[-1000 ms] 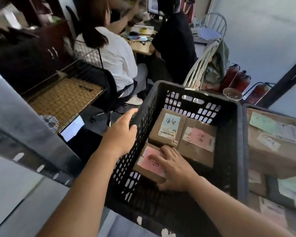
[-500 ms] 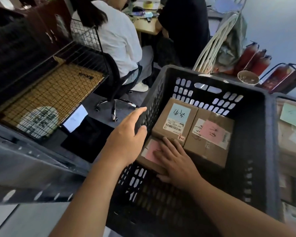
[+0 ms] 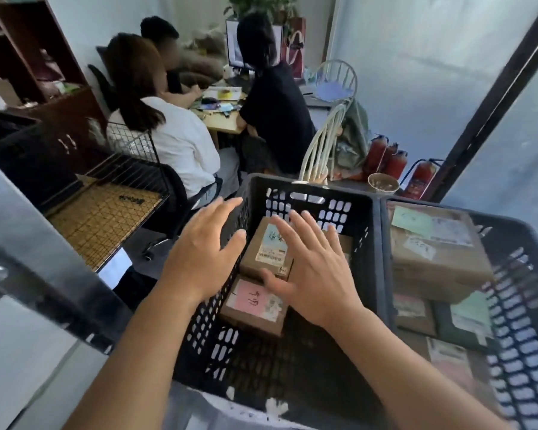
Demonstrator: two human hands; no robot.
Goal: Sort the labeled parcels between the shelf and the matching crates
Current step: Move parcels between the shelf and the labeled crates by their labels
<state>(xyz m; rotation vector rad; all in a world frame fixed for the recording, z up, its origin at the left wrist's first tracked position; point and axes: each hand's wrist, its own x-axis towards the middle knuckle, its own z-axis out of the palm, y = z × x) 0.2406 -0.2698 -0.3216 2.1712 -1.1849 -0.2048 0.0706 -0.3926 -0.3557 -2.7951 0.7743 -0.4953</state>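
Left hand: the left hand hangs over the left wall of the black crate, fingers straight and spread, holding nothing; whether the palm touches the rim cannot be told.
Right hand: the right hand is above the inside of the same crate, fingers fanned out flat, gripping nothing.
Blue-labelled parcel: the blue-labelled parcel lies flat on the crate floor, partly under the right hand's fingers; contact cannot be told.
Pink-labelled parcel: the pink-labelled parcel lies flat just nearer the camera, beside the right thumb and between the two wrists.
Third parcel: mostly hidden behind the right hand.
Neighbouring crate: a second crate stands touching on the right, filled with bigger labelled parcels.
Background: three seated people at a desk, fire extinguishers by the wall.
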